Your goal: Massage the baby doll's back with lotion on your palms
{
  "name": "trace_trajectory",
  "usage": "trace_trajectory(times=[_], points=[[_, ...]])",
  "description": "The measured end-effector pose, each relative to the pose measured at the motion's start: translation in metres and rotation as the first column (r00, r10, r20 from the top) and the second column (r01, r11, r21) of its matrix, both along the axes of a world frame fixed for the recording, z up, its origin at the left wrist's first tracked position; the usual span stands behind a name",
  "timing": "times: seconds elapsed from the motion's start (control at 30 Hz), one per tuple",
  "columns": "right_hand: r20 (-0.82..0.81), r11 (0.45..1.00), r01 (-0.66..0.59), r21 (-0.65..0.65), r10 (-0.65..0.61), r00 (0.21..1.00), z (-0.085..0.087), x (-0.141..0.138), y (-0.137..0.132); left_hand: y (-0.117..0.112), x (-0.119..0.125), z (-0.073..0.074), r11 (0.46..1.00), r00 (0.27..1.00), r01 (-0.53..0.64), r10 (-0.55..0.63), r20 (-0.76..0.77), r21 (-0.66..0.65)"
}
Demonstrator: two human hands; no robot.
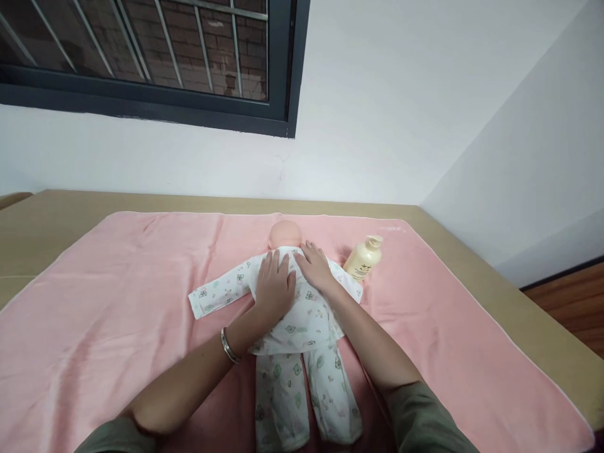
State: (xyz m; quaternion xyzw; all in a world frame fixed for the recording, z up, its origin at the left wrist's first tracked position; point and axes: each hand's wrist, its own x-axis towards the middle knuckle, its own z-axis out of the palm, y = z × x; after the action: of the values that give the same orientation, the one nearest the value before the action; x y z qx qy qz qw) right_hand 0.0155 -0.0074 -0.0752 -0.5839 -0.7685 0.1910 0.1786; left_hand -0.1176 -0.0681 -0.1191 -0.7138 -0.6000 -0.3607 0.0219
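A baby doll (285, 234) in white printed pyjamas (302, 352) lies on a pink towel (117, 296), head away from me. My left hand (274, 286) rests flat on the doll's upper body, fingers stretched toward the neck; a silver bracelet circles that wrist. My right hand (315, 267) lies flat beside it on the doll's right shoulder area, fingers spread. Neither hand holds anything. One sleeve of the doll (217, 292) sticks out to the left.
A cream pump bottle (363, 258) lies on the towel just right of the doll. The towel covers a tan surface (533, 314) set against a white wall under a barred window. A wood floor shows at far right.
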Motion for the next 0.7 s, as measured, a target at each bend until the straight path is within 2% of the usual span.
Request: trace_trajectory(times=[0.13,0.23,0.3,0.4,0.5,0.6,0.7], points=[[0.096,1.000,-0.017,0.024,0.015,0.995,0.008,-0.007,-0.021,0.008,-0.012,0.004,0.998,0.998,0.040,-0.043,-0.056,-0.041],[0.200,0.990,-0.111,0.082,0.093,0.975,0.015,-0.010,-0.047,0.015,-0.021,0.006,0.997,0.998,0.001,-0.006,-0.062,-0.078],[0.237,0.980,-0.174,0.099,0.146,0.960,0.019,-0.008,-0.054,0.009,-0.018,0.007,0.996,0.997,-0.034,0.028,-0.079,-0.079],[0.225,0.976,-0.202,0.075,0.181,0.957,0.023,-0.001,-0.040,-0.013,-0.001,0.007,0.998,0.993,-0.006,0.000,-0.117,-0.057],[0.181,0.993,-0.115,0.016,0.110,0.977,0.022,0.004,-0.015,-0.028,0.011,0.007,0.994,0.984,0.105,-0.110,-0.142,-0.042],[0.212,0.998,-0.066,0.019,0.060,0.975,0.019,0.001,-0.015,-0.013,0.000,0.006,0.993,0.990,0.108,-0.111,-0.090,-0.044],[0.260,0.980,-0.186,0.075,0.161,0.952,0.020,-0.004,-0.042,0.017,-0.025,0.003,0.994,0.996,0.087,-0.087,-0.007,-0.066]])
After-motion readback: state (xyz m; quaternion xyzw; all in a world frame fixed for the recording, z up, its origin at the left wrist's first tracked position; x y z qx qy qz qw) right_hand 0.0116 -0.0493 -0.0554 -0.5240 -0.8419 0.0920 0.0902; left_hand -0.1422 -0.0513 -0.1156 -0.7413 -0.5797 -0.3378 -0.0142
